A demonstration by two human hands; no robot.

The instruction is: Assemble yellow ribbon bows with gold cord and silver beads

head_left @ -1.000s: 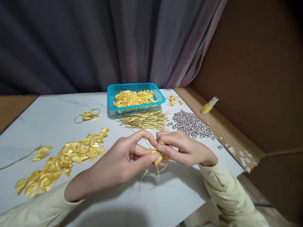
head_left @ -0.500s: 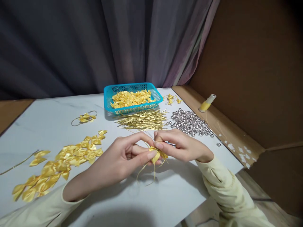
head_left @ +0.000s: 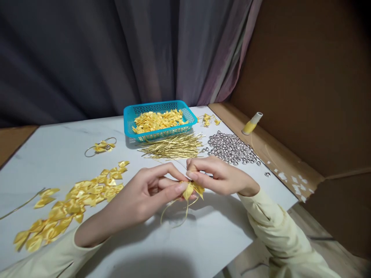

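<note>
My left hand (head_left: 150, 193) pinches a yellow ribbon bow (head_left: 189, 190) between thumb and fingers, above the front part of the table. Thin golden cords (head_left: 162, 218) hang in loops below the bow. My right hand (head_left: 214, 175) is closed at the bow's top right, thumb and forefinger pressed together at a thin strand. Part of a dark, shiny slender thing shows by the right fingers; its kind is hidden. Left of my left hand lie many loose yellow bows (head_left: 92, 189). Behind both hands is a pile of gold wire ties (head_left: 174, 146).
A blue basket (head_left: 160, 135) of yellow bows stands at the back. Silver beads (head_left: 228, 148) are heaped at right, beside a yellow thread spool (head_left: 252, 123) on the cardboard edge. A bow with cord loops (head_left: 101, 146) lies at left, finished-looking bows (head_left: 206, 119) behind.
Both hands stay at the bow, and the left fingers have shifted slightly left on it. The hanging cords have swung a little left. The whole view has shifted slightly.
</note>
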